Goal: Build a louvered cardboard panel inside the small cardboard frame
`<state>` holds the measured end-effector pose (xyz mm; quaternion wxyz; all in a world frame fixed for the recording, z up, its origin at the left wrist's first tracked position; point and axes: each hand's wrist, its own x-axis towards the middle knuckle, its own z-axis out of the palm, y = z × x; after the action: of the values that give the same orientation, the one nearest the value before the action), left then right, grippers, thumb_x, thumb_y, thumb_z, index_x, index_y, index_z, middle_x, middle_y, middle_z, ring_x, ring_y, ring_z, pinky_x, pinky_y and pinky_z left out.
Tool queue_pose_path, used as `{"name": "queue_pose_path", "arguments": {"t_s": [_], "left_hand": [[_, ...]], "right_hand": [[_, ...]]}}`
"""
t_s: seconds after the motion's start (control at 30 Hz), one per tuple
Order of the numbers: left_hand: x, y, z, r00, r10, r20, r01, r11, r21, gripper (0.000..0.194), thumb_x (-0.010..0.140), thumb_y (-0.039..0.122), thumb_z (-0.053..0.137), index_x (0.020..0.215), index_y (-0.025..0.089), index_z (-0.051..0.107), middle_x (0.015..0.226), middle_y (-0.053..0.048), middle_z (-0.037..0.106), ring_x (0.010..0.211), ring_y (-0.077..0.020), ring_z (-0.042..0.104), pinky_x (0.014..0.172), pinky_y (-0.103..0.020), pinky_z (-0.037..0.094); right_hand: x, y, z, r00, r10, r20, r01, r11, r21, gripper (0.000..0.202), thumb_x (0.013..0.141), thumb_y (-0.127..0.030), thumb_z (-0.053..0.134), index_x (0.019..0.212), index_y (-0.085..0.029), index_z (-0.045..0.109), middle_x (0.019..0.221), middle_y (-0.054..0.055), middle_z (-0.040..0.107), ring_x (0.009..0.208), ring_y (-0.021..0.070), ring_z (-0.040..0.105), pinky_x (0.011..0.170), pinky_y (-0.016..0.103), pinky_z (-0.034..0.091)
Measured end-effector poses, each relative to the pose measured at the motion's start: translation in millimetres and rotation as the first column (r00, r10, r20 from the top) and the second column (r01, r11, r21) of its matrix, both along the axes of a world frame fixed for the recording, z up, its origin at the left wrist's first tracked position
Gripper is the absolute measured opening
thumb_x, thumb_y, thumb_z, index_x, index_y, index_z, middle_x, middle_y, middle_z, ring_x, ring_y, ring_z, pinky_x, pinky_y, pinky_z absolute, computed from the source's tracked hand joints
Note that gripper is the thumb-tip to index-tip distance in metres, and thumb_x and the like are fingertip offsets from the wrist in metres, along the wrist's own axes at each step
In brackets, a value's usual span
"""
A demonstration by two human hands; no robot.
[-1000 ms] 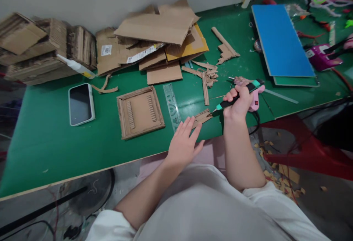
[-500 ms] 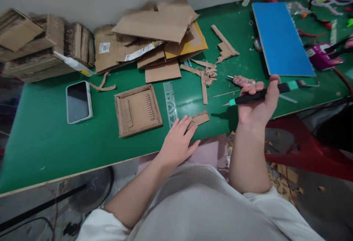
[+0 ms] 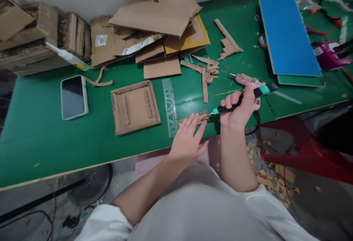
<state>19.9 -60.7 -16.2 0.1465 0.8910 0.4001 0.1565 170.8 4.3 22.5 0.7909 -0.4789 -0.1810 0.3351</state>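
Note:
My left hand lies flat with its fingers stretched over a small cardboard strip, pressing it on the table. In my right hand is a black and teal craft knife, its thin metal tip touching the strip's right part, just beside my left fingertips. Left of my left hand lies a clear plastic ruler. Further left is a square cardboard tray with raised edges and two ridged strips inside. Behind my right hand rests a pink glue gun, partly hidden.
Cardboard sheets and stacked cardboard pieces stand along the wall. A phone and a glue bottle lie at the left. Cardboard scraps are behind the strip. A blue notebook lies right; a red stool stands below.
My right hand has moved left and down, bringing the craft knife's tip from the air onto the cardboard strip. My left hand has stayed on the strip. The view has shifted slightly.

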Motion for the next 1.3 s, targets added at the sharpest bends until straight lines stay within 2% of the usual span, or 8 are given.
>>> {"name": "queue_pose_path", "arguments": {"t_s": [0.17, 0.57, 0.9, 1.0, 1.1, 1.17, 1.23, 1.3], "left_hand": [[-0.4, -0.3, -2.0, 1.0, 0.008, 0.007, -0.008, 0.999, 0.044, 0.053, 0.084, 0.036, 0.047, 0.131, 0.013, 0.04, 0.141, -0.018, 0.032, 0.134, -0.0291, 0.024, 0.108, -0.048, 0.024], [1.3, -1.1, -2.7, 1.0, 0.023, 0.005, -0.023, 0.999, 0.036, 0.051, 0.084, 0.035, 0.047, 0.13, 0.013, 0.041, 0.141, -0.018, 0.032, 0.133, -0.0289, 0.024, 0.107, -0.047, 0.024], [6.1, -4.2, -3.9, 0.999, 0.029, 0.02, -0.03, 0.999, 0.031, 0.051, 0.083, 0.034, 0.048, 0.129, 0.013, 0.041, 0.141, -0.018, 0.033, 0.133, -0.0291, 0.025, 0.107, -0.048, 0.025], [-1.0, -6.8, 8.2, 0.998, 0.004, 0.058, -0.007, 0.999, 0.051, 0.048, 0.083, 0.032, 0.048, 0.127, 0.014, 0.044, 0.139, -0.017, 0.035, 0.132, -0.0279, 0.027, 0.107, -0.046, 0.027], [-42.9, 13.0, 31.3, 0.987, 0.092, 0.134, -0.112, 0.982, 0.153, 0.037, 0.083, 0.028, 0.047, 0.12, 0.022, 0.05, 0.135, -0.01, 0.043, 0.131, -0.0237, 0.032, 0.106, -0.044, 0.029], [-92.7, 42.3, 46.2, 0.912, 0.374, 0.167, -0.407, 0.87, 0.277, 0.033, 0.084, 0.028, 0.046, 0.117, 0.022, 0.052, 0.132, -0.008, 0.045, 0.131, -0.0235, 0.031, 0.107, -0.045, 0.028], [-150.7, 77.0, 55.6, 0.742, 0.654, 0.144, -0.657, 0.669, 0.347, 0.039, 0.086, 0.033, 0.043, 0.121, 0.018, 0.049, 0.135, -0.012, 0.04, 0.133, -0.0263, 0.025, 0.108, -0.047, 0.024], [-203.8, 107.5, 57.7, 0.555, 0.831, 0.04, -0.785, 0.507, 0.355, 0.051, 0.084, 0.041, 0.045, 0.127, 0.014, 0.044, 0.14, -0.017, 0.032, 0.134, -0.0328, 0.02, 0.106, -0.054, 0.021]], "right_hand": [[-7.8, 0.8, 0.3, 0.999, 0.026, 0.032, -0.025, 0.999, -0.033, 0.038, 0.073, -0.051, 0.056, 0.063, -0.022, 0.033, 0.041, -0.013, 0.032, 0.029, 0.0041, 0.031, 0.033, 0.019, 0.032], [-4.1, 0.5, -7.6, 0.997, 0.026, -0.077, -0.023, 0.999, 0.03, 0.018, 0.072, -0.033, 0.054, 0.074, -0.025, 0.038, 0.04, -0.014, 0.031, 0.028, 0.0051, 0.028, 0.03, 0.018, 0.029], [-4.8, 2.2, -8.2, 0.997, 0.056, -0.062, -0.055, 0.998, 0.007, 0.019, 0.071, -0.034, 0.055, 0.074, -0.026, 0.037, 0.04, -0.015, 0.031, 0.028, 0.0053, 0.029, 0.031, 0.018, 0.028], [-2.9, 2.4, -9.5, 0.994, 0.064, -0.088, -0.062, 0.998, 0.023, 0.02, 0.07, -0.033, 0.056, 0.074, -0.025, 0.038, 0.04, -0.014, 0.035, 0.029, 0.0054, 0.03, 0.032, 0.018, 0.03], [-0.4, 2.1, -10.8, 0.993, 0.062, -0.099, -0.062, 0.998, 0.005, 0.025, 0.069, -0.035, 0.058, 0.07, -0.023, 0.036, 0.04, -0.014, 0.036, 0.029, 0.0051, 0.032, 0.033, 0.018, 0.033], [1.0, 2.1, -11.6, 0.993, 0.07, -0.098, -0.071, 0.997, -0.007, 0.026, 0.069, -0.035, 0.059, 0.068, -0.022, 0.036, 0.04, -0.013, 0.037, 0.03, 0.005, 0.032, 0.033, 0.018, 0.034], [1.9, 2.0, -12.3, 0.993, 0.072, -0.098, -0.073, 0.997, -0.005, 0.024, 0.069, -0.032, 0.058, 0.067, -0.022, 0.037, 0.04, -0.013, 0.038, 0.03, 0.0056, 0.031, 0.033, 0.018, 0.034], [2.5, 1.6, -12.6, 0.993, 0.079, -0.087, -0.079, 0.997, -0.001, 0.021, 0.069, -0.031, 0.057, 0.066, -0.022, 0.038, 0.039, -0.012, 0.038, 0.03, 0.0061, 0.03, 0.032, 0.019, 0.033]]}}
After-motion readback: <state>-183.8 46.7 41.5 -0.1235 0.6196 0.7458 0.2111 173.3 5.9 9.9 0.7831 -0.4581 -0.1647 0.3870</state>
